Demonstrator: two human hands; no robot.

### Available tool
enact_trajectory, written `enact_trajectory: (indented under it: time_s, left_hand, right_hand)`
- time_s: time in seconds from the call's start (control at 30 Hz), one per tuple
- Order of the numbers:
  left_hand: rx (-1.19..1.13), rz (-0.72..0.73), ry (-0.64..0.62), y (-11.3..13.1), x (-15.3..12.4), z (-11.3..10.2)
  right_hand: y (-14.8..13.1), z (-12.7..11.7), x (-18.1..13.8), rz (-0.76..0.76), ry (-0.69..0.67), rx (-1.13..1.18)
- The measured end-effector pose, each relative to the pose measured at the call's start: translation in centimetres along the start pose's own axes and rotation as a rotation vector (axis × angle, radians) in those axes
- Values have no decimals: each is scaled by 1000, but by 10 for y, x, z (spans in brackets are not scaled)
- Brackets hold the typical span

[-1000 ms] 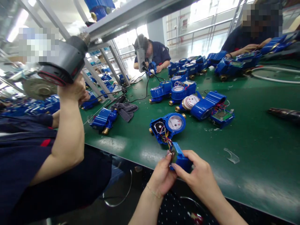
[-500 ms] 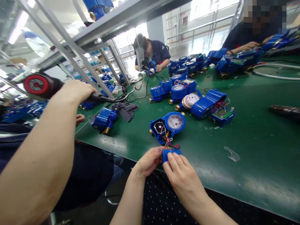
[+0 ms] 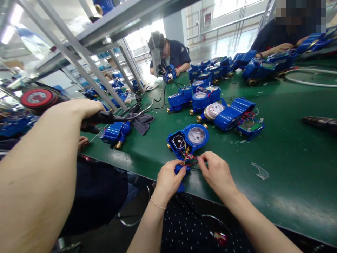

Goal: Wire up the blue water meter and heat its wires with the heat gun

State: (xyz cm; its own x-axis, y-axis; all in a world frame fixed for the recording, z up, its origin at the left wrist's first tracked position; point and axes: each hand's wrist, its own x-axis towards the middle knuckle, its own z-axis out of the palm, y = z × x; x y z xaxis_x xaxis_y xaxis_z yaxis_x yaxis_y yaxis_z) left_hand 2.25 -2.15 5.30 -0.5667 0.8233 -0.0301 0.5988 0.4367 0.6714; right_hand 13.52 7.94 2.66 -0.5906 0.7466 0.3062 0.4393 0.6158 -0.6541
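Note:
An opened blue water meter [image 3: 188, 139] with a round dial lies on the green table [image 3: 289, 165] just beyond my hands. Red, yellow and black wires [image 3: 190, 160] trail from it toward me. My left hand [image 3: 168, 178] is closed around a small blue module [image 3: 181, 170] at the table's near edge. My right hand [image 3: 217, 173] pinches the wires beside that module, its fingers pressed together.
A co-worker's bare arm [image 3: 44, 165] fills the left, gripping a black power tool [image 3: 102, 117] with a red disc [image 3: 37, 97]. Several more blue meters [image 3: 202, 100], an open cover [image 3: 233, 114], a grey rag [image 3: 142, 122] and a clear plastic scrap [image 3: 259, 171] lie on the table. Other people work at the far end.
My hands moved up onto the table edge toward the meter. My right hand left the blue module and now pinches the wires. The co-worker's arm lowered the tool toward the table.

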Motion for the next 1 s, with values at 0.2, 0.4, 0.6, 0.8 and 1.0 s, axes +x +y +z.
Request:
enact_trajectory:
  time_s: [0.2,0.4,0.6,0.8,1.0]
  left_hand:
    - [107,16,-42,6,3,-3]
    - [73,11,52,12,2,-4]
    - [-412,-121,-1,-7,14,-9]
    - [-538,-176,-13,-12,14,-9]
    - [138,142,253,4,3,-9]
  right_hand:
    - [-7,4,-3,130,-198,417]
    - [-13,2,-4,216,-70,440]
    - [4,23,-9,150,111,177]
    - [15,24,-13,236,32,228]
    - [6,15,-20,14,69,63]
